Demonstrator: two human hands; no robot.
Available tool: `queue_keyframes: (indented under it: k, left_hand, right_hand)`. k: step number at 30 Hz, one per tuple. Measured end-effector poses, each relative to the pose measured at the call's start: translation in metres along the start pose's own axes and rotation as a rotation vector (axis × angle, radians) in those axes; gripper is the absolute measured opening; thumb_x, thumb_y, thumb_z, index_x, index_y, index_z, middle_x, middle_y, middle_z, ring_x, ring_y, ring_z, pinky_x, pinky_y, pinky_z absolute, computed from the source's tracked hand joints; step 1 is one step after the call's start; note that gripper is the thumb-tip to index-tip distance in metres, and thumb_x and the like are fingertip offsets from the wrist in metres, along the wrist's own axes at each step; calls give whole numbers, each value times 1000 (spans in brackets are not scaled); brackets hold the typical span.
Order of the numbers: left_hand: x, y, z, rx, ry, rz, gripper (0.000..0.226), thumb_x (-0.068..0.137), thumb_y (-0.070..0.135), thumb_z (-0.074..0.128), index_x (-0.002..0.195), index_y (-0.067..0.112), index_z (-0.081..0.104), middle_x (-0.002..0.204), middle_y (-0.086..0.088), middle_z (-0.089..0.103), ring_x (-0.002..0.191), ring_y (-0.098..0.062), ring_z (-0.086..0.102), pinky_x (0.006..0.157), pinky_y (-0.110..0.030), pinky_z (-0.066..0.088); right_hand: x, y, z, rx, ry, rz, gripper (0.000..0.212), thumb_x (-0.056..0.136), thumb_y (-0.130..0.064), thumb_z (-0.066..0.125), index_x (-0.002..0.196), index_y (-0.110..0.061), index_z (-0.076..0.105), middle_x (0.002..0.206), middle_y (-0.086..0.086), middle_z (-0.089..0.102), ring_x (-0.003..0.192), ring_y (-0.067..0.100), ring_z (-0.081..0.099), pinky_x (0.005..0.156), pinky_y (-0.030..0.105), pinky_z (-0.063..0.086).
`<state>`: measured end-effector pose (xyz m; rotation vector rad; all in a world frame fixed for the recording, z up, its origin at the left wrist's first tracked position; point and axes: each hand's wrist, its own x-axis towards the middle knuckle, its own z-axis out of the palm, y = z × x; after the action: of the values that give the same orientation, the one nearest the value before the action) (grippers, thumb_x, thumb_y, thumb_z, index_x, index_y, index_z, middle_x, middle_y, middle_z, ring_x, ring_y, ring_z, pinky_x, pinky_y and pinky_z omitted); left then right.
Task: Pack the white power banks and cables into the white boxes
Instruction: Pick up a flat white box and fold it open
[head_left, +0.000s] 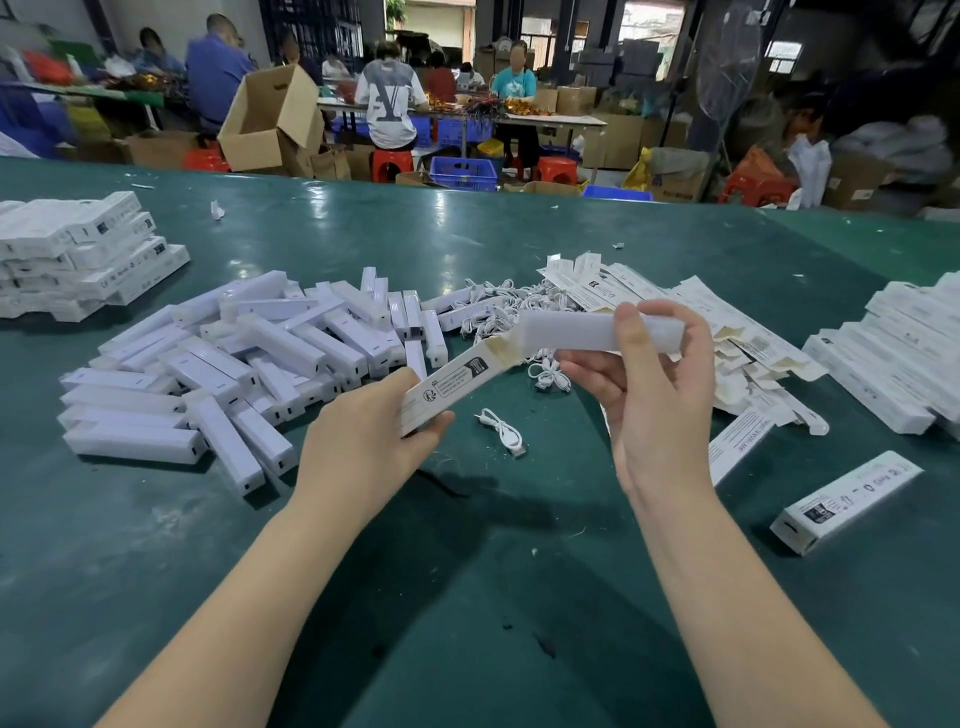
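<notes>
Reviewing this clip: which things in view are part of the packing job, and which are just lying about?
Part of the job:
left hand gripping an open white box
right hand holding a power bank at the box's mouth
pile of power banks
heap of cables
flat boxes
loose cable

Lying about:
brown carton
blue crate
red stools
</notes>
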<state>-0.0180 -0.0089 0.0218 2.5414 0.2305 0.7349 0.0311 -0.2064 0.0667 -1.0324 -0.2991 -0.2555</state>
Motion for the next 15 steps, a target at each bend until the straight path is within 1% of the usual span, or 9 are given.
queue_keyframes:
  k: [2, 4, 7, 9, 11, 13, 15]
  left_hand:
    - [0, 1, 0, -8, -1, -21, 27, 82, 50, 62, 85, 23, 56, 67, 8, 58, 70, -20, 56, 61, -38, 50]
    - [0, 2, 0, 1, 7, -28, 27, 82, 49, 64, 83, 23, 55, 66, 9, 57, 69, -21, 55, 61, -37, 50]
    - [0, 3, 0, 11, -3, -43, 27, 82, 48, 64, 81, 23, 53, 66, 9, 56, 69, -23, 55, 60, -37, 50]
    - [0, 2, 0, 20, -8, -54, 27, 83, 48, 63, 76, 26, 49, 63, 11, 54, 65, -20, 53, 56, -33, 45]
    - [-1, 3, 0, 41, -4, -47, 33, 83, 46, 64, 68, 29, 40, 59, 13, 49, 60, -16, 49, 51, -29, 38]
    - [-2, 4, 0, 74, -4, -40, 32, 83, 46, 64, 69, 29, 40, 58, 12, 48, 60, -18, 48, 51, -29, 35]
    - [-2, 4, 0, 105, -13, -38, 28, 84, 47, 63, 73, 29, 44, 59, 12, 50, 62, -20, 50, 53, -29, 37]
  right_hand:
    - [1, 2, 0, 5, -11, 17, 19, 90, -21, 67, 100, -20, 51, 86, 2, 71, 69, 30, 74, 62, 26, 58]
    - [1, 5, 0, -20, -15, 11, 17, 93, -18, 67, 99, -18, 50, 88, 6, 70, 69, 30, 73, 62, 26, 58]
    - [2, 7, 0, -75, -30, -7, 16, 93, -18, 66, 97, -18, 50, 89, 9, 69, 68, 31, 73, 60, 25, 58]
    - [2, 8, -1, -139, -46, -27, 15, 94, -19, 65, 98, -19, 50, 89, 14, 66, 65, 29, 73, 57, 25, 57]
    - [4, 8, -3, -205, -56, -31, 14, 95, -20, 63, 101, -20, 51, 90, 19, 65, 60, 26, 71, 54, 25, 56]
    - [6, 8, -5, -260, -65, -28, 12, 96, -20, 62, 103, -19, 52, 85, 14, 65, 55, 22, 68, 52, 23, 53]
    - [9, 8, -8, -311, -83, -32, 10, 97, -18, 61, 103, -20, 53, 78, 7, 65, 53, 19, 64, 49, 22, 51]
